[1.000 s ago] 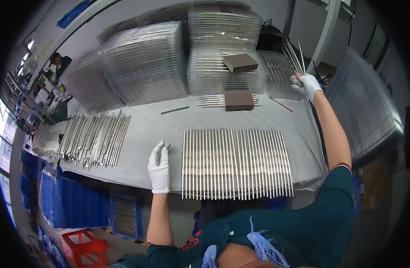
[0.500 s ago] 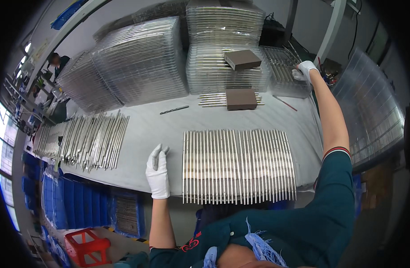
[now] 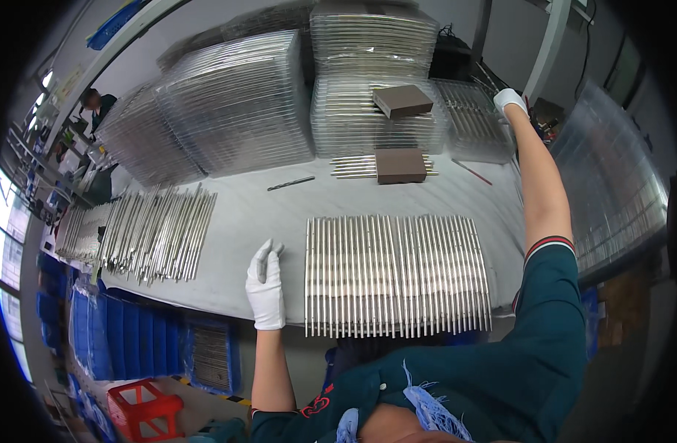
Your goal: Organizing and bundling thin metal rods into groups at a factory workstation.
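My left hand (image 3: 265, 289), in a white glove, rests at the table's front edge with fingers stretched out and nothing in them. Just right of it lies a flat row of shiny metal rods (image 3: 397, 277), side by side, their near ends sticking out past the table edge. My right hand (image 3: 510, 101), also gloved, reaches out to the far right, beside a clear plastic tray of rods (image 3: 471, 111). Its fingers are turned away and hidden, so any hold is not visible. Thin dark rod-like tools (image 3: 488, 76) stand just behind that hand.
Loose metal rods (image 3: 157, 232) lie at the table's left. Stacked clear trays (image 3: 235, 103) line the back. One brown block (image 3: 400, 165) sits on several rods, another (image 3: 403, 100) on a stack. A drill bit (image 3: 291, 183) and thin stick (image 3: 471, 171) lie between. A red stool (image 3: 145, 410) stands below.
My right hand has moved slightly up and away from the tray of rods, its fingers now turned out of sight. My left hand stays nearly where it was.
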Available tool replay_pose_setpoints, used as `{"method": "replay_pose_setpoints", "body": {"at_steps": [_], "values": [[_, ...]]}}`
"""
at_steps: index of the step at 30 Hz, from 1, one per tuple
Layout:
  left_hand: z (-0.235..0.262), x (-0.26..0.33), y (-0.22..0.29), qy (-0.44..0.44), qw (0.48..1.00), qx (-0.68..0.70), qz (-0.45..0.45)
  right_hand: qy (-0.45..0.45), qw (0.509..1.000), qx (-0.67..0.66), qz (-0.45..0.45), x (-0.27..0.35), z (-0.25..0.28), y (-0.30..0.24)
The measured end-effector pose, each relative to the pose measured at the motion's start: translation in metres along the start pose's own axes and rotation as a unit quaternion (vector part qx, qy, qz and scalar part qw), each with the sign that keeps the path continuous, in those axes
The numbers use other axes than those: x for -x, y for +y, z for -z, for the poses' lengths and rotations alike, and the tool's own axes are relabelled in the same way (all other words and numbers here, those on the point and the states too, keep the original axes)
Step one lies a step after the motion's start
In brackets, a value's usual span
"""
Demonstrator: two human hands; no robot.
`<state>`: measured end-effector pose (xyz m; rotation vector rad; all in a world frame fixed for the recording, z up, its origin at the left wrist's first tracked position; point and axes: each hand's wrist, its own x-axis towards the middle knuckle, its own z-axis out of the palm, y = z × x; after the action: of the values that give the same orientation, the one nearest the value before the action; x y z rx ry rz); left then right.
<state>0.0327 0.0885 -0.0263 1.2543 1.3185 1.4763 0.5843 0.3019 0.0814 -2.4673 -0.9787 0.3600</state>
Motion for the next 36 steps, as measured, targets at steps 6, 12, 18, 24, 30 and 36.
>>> {"method": "replay_pose_setpoints", "body": {"at_steps": [6, 12, 18, 24, 30, 36], "values": [[-0.002, 0.0, 0.0, 0.004, 1.0, -0.001, 0.002, 0.077, 0.981, 0.161, 0.08, 0.002, -0.011, 0.011], [-0.005, 0.0, 0.001, -0.005, 1.0, -0.009, 0.002, 0.088, 0.984, 0.147, 0.047, -0.022, -0.009, 0.03], [-0.002, 0.0, -0.001, 0.004, 1.0, -0.009, 0.008, 0.071, 0.987, 0.138, 0.051, -0.024, -0.026, 0.039], [-0.007, -0.001, 0.001, -0.01, 1.0, -0.018, 0.0, 0.211, 0.959, -0.094, 0.163, -0.011, -0.016, 0.04], [-0.005, 0.017, 0.018, -0.041, 0.994, 0.014, -0.098, -0.07, 0.744, -0.511, 0.425, 0.215, 0.002, -0.024], [-0.063, 0.081, 0.123, -0.249, 0.924, 0.288, 0.015, -0.413, 0.658, -0.034, 0.629, 0.393, 0.004, -0.007]]}}
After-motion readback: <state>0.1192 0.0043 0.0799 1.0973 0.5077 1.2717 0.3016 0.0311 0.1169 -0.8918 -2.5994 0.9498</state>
